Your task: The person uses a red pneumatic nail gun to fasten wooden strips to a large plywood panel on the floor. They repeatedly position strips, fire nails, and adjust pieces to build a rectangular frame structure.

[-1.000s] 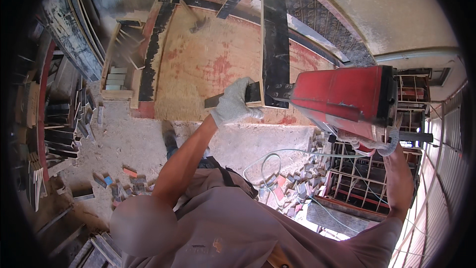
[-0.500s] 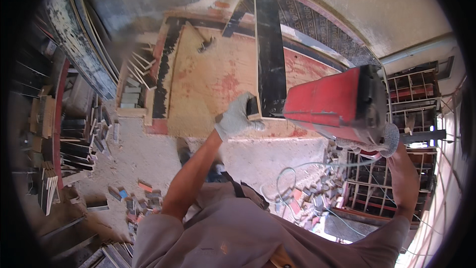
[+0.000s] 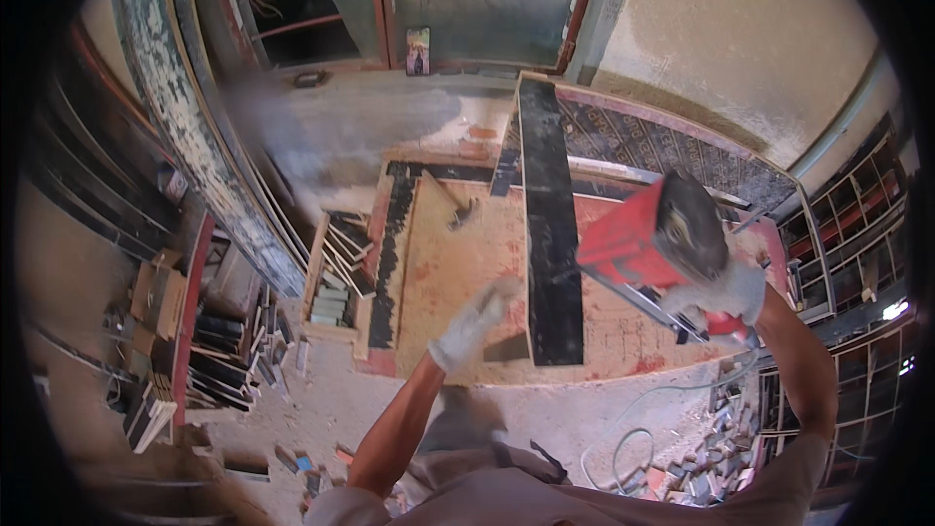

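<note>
My right hand (image 3: 726,297), in a pale work glove, grips a red pneumatic nail gun (image 3: 623,239) with a black cap and holds it up over the right part of the worktable (image 3: 443,282). A long black-faced board (image 3: 553,234) with pale edges runs from the near side of the table toward the back. Left of this board, my gloved left hand (image 3: 477,321) is apart from it, its fingers stretched forward and slightly blurred. A dark patch beside the board's near end is too unclear to identify. The gun hides part of the table behind it.
A hammer (image 3: 458,212) lies on the table's far left. Wood offcuts fill a wooden box (image 3: 319,297) at the table's left. A green air hose (image 3: 623,433) loops over the floor near scattered offcuts (image 3: 706,458). A phone (image 3: 418,51) stands against the window behind.
My left hand has let go of the board's near end and moved left. My right hand has tilted the nail gun. The view has shifted upward, bringing the window and phone into sight.
</note>
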A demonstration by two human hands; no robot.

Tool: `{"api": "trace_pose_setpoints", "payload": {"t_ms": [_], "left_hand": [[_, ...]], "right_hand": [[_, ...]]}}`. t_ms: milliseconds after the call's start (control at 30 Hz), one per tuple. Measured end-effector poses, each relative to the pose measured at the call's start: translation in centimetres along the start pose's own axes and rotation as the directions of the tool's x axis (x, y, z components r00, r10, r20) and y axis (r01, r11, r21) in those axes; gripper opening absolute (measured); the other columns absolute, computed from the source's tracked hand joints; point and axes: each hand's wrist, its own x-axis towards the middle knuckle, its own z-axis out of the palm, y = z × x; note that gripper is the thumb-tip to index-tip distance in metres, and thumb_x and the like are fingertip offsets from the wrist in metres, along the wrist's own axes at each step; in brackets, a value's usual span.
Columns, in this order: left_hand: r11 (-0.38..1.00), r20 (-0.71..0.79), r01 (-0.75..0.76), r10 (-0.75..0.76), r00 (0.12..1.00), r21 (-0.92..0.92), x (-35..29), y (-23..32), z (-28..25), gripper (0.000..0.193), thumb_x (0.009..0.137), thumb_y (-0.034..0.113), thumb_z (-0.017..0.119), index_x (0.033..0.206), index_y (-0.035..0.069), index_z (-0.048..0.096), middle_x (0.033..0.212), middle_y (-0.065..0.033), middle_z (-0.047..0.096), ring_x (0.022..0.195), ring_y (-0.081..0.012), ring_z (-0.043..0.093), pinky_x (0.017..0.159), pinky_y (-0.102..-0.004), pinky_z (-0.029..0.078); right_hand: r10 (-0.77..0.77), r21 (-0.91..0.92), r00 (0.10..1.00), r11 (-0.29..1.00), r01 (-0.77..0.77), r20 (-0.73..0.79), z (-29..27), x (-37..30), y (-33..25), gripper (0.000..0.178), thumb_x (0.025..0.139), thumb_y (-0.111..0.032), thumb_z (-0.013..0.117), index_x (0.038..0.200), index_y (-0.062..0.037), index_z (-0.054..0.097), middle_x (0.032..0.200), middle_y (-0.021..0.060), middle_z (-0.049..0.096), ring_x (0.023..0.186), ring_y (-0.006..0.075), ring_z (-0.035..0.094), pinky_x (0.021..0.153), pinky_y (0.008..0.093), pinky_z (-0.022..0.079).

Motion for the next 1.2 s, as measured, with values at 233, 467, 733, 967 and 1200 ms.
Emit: {"api": "trace_pose_setpoints", "payload": {"t_ms": [233,467,733,967,1200], "left_hand": [[0.677,-0.295,0.206,0.018,0.955,0.707,24.8,14.2,0.4,0.064,0.096,0.053,0.047,0.119,-0.005,0.063,0.115,-0.0263,0.065,0.112,-0.0364,0.061,0.094,-0.0423,0.047],[0.648,-0.515,0.436,-0.078,0.854,0.624,36.3,15.2,2.5,0.062,0.096,0.047,0.041,0.114,-0.006,0.066,0.124,-0.0291,0.060,0.122,-0.0419,0.055,0.101,-0.0468,0.044],[0.500,-0.582,0.460,0.113,0.805,0.734,36.0,14.9,0.7,0.066,0.099,0.048,0.034,0.106,-0.007,0.068,0.106,-0.0327,0.065,0.106,-0.0459,0.062,0.092,-0.0500,0.049],[0.380,-0.590,0.506,0.148,0.794,0.775,35.3,15.8,2.0,0.071,0.102,0.049,0.023,0.103,-0.006,0.068,0.101,-0.0300,0.067,0.103,-0.0437,0.064,0.090,-0.0492,0.051],[0.310,-0.592,0.535,0.126,0.796,0.786,34.9,16.7,1.9,0.059,0.104,0.039,0.024,0.107,0.001,0.069,0.106,-0.0276,0.067,0.100,-0.0437,0.066,0.087,-0.0516,0.052]], "right_hand": [[0.346,0.368,0.938,0.877,-0.310,-0.035,0.0,0.6,-0.9,0.019,0.082,-0.016,0.072,0.098,-0.0053,0.068,0.059,0.0016,0.059,0.050,0.0098,0.055,0.047,0.0254,0.041],[0.402,0.416,0.916,0.831,-0.370,0.011,-2.4,2.8,-0.1,0.018,0.083,-0.018,0.067,0.096,-0.0046,0.069,0.058,0.0027,0.060,0.052,0.0099,0.056,0.052,0.0251,0.043],[-0.148,0.116,0.986,0.984,0.138,0.081,-11.5,13.0,1.1,0.020,0.084,-0.020,0.063,0.093,-0.0039,0.069,0.056,0.0039,0.062,0.055,0.0100,0.057,0.057,0.0248,0.045],[-0.019,0.508,0.993,0.858,0.076,-0.116,-15.9,26.5,1.0,0.013,0.080,-0.011,0.060,0.091,-0.0039,0.058,0.047,0.0020,0.048,0.036,0.0144,0.043,0.044,0.0300,0.041],[0.016,0.604,0.998,0.795,-0.051,0.064,-17.2,32.4,2.3,0.011,0.080,-0.013,0.061,0.089,-0.0060,0.058,0.052,0.0002,0.044,0.037,0.0136,0.042,0.037,0.0314,0.039]]}}
